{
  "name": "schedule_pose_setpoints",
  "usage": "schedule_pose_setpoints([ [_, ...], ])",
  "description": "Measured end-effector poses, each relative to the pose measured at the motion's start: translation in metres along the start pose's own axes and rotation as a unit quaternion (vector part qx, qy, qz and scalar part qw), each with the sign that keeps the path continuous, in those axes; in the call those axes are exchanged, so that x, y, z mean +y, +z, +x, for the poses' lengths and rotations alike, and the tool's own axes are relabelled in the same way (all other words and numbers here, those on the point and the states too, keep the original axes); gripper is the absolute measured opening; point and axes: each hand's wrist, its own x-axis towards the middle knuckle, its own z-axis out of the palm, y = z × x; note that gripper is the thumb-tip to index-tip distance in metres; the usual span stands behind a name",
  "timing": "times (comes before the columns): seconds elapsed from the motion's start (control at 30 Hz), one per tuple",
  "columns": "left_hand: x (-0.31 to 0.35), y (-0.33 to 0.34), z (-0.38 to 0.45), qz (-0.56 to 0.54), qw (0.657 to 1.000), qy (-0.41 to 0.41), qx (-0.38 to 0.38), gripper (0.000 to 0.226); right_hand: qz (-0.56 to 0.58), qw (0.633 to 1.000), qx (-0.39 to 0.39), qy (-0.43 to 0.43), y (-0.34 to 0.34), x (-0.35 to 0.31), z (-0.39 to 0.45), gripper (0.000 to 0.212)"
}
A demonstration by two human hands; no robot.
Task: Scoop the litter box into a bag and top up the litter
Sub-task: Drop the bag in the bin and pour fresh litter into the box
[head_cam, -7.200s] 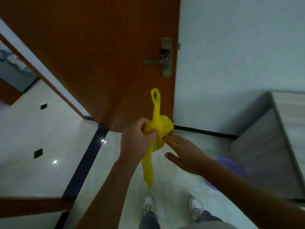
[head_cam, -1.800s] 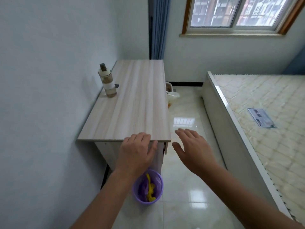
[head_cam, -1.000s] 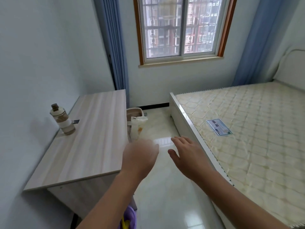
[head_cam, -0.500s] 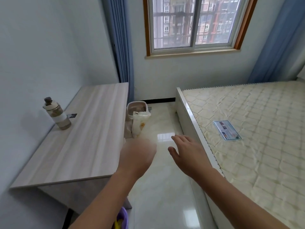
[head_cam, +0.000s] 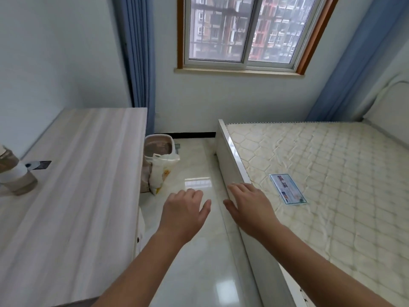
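Both hands are out in front, palms down, over the glossy floor tiles (head_cam: 197,251) in the aisle btwn desk and bed. Left hand (head_cam: 184,212) hangs open w/ fingers loosely spread, holding nothing, clear of the desk edge. Right hand (head_cam: 249,206) is likewise open & empty, fingers apart; it sits over the white bed frame rail (head_cam: 234,165), but contact w/ the rail can't be told from this angle.

The litter box (head_cam: 158,145) stands on the floor at the far end of the aisle, against the far end of the desk and near the wall under the window (head_cam: 242,29). It's a light-rimmed tub w/ brownish-grey litter visible inside. Just in front of it, touching or nearly so, stands a white litter bag (head_cam: 161,173) w/ yellow print low down, top crumpled open, leaning slightly. A small dark item lies on the floor just right of the box, too small to identify.

Wood-grain desk (head_cam: 73,185) fills the left side. On it at the far left edge: 1 clear bottle (head_cam: 15,173) w/ a white band, partly cut off by the frame, and a small dark flat object (head_cam: 42,164) beside it.

Right side: bare quilted mattress (head_cam: 332,173) w/ 1 blue-edged label (head_cam: 287,189) lying on it. Blue curtains (head_cam: 139,58) hang at both sides of the window.
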Motion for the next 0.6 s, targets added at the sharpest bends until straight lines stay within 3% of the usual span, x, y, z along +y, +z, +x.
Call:
schedule_pose_setpoints([
  [0.4, -0.044, 0.064, 0.107, 0.017, 0.998, 0.018, -0.057, 0.054, 0.049, 0.998, -0.032, -0.004, 0.046, 0.025, 0.128, 0.052],
  [0.6, -0.067, 0.103, 0.189, 0.057, 0.997, -0.003, -0.045, 0.047, 0.071, 0.996, -0.042, -0.019, 0.066, 0.062, 0.222, 0.053],
])
